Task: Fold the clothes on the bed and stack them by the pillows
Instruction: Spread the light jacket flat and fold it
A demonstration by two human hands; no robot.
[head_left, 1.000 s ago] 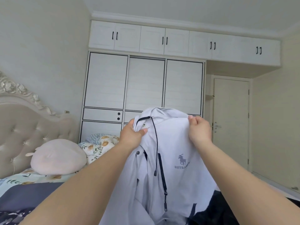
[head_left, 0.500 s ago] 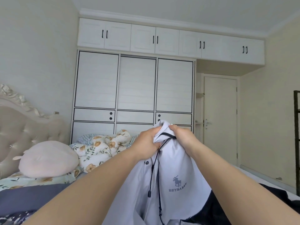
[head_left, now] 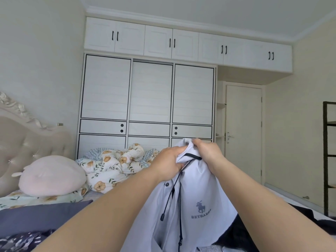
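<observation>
Since one second ago, both hands are being brought together at the collar, where earlier they were being held apart across the shoulders. Pale lilac zip-front jacket (head_left: 196, 202), thin smooth fabric, dark drawcords, horse-and-rider logo on the chest: being held up in front of the person, above the bed, its lower part hanging out of view. Left hand (head_left: 168, 165): fingers being curled round a bunched fold of collar. Right hand (head_left: 209, 153): fingers being closed on the collar's top edge, touching the same bunch. Bed (head_left: 45, 217): being covered by a grey-blue sheet, with a dark patterned garment (head_left: 21, 241) lying at the near left corner. Round pale pink plush cushion (head_left: 51, 176): being rested on a floral pillow by the cream tufted headboard (head_left: 20, 142). Crumpled floral white quilt (head_left: 112, 166): being heaped beyond the cushion. White sliding-door wardrobe (head_left: 149, 99) with black trim: standing at the far wall, beside a cream door (head_left: 243, 131). Dark metal shelf frame (head_left: 329, 157): at the right edge.
</observation>
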